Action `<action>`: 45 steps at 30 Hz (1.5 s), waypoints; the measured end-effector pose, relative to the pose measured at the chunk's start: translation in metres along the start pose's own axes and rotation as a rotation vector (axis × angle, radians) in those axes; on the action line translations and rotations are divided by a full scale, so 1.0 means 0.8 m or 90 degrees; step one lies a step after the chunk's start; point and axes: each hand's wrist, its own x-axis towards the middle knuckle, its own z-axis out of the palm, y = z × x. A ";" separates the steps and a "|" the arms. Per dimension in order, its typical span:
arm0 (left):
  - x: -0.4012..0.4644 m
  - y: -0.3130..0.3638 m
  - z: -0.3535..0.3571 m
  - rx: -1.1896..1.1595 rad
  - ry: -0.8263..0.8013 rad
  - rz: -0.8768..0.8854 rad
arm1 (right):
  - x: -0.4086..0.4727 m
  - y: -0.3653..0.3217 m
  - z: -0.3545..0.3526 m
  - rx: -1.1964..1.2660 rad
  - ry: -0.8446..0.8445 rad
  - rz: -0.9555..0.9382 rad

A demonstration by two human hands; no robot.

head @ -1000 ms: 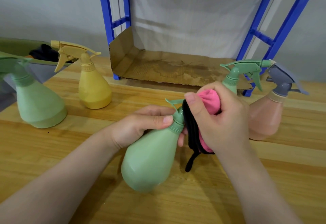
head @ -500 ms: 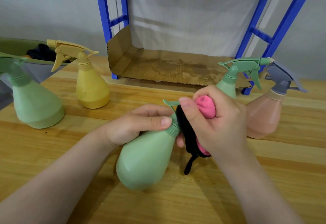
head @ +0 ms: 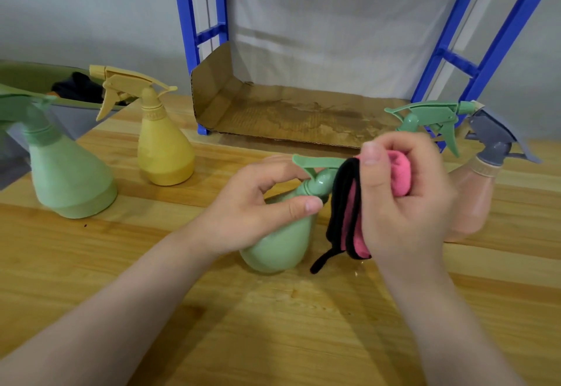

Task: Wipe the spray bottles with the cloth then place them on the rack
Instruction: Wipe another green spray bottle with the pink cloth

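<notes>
My left hand (head: 252,212) grips the neck of a small green spray bottle (head: 279,243), tilted with its base on the wooden table. My right hand (head: 403,200) holds a pink cloth with black edging (head: 352,215), wrapped over the bottle's spray head. A yellow bottle (head: 164,148) and a larger green bottle (head: 66,179) stand at the left. Behind my right hand stand another green bottle (head: 425,115) and a peach bottle with a grey head (head: 473,203). The blue rack (head: 209,51) stands at the back, its bottom shelf lined with cardboard (head: 291,112).
A green tub (head: 27,79) with dark cloth in it sits at the far left edge. The wooden table (head: 273,325) shows small wet spots just in front of the held bottle. A grey wall lies behind the rack.
The held bottle has tipped more upright and its base now rests on the table. My right hand with the cloth has shifted up over the spray head.
</notes>
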 end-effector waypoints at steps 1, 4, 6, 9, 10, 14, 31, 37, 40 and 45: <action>0.000 0.000 0.001 0.016 0.018 -0.001 | 0.001 -0.001 0.003 0.051 0.003 0.078; 0.000 0.001 0.001 0.045 0.043 0.004 | 0.000 -0.003 0.010 0.131 -0.005 0.229; 0.001 0.003 0.001 0.069 0.056 0.025 | 0.000 -0.007 0.010 0.176 -0.025 0.318; 0.003 0.005 0.003 0.110 0.073 0.049 | 0.001 -0.009 0.010 0.201 -0.058 0.379; 0.003 0.004 0.003 0.118 0.075 0.055 | 0.002 -0.010 0.010 0.199 -0.066 0.377; 0.002 -0.002 0.004 0.117 0.074 0.053 | 0.002 -0.011 0.010 0.215 -0.118 0.348; 0.002 0.005 0.004 -0.213 0.097 -0.042 | 0.007 -0.019 0.007 0.566 -0.251 0.512; 0.002 0.005 0.005 -0.194 0.107 -0.050 | 0.004 -0.012 0.013 0.450 -0.233 0.475; 0.002 0.002 0.005 -0.157 0.123 -0.051 | 0.001 -0.007 0.014 0.295 -0.244 0.381; 0.001 -0.004 0.005 -0.056 0.153 -0.031 | -0.005 -0.002 0.014 -0.067 -0.222 0.214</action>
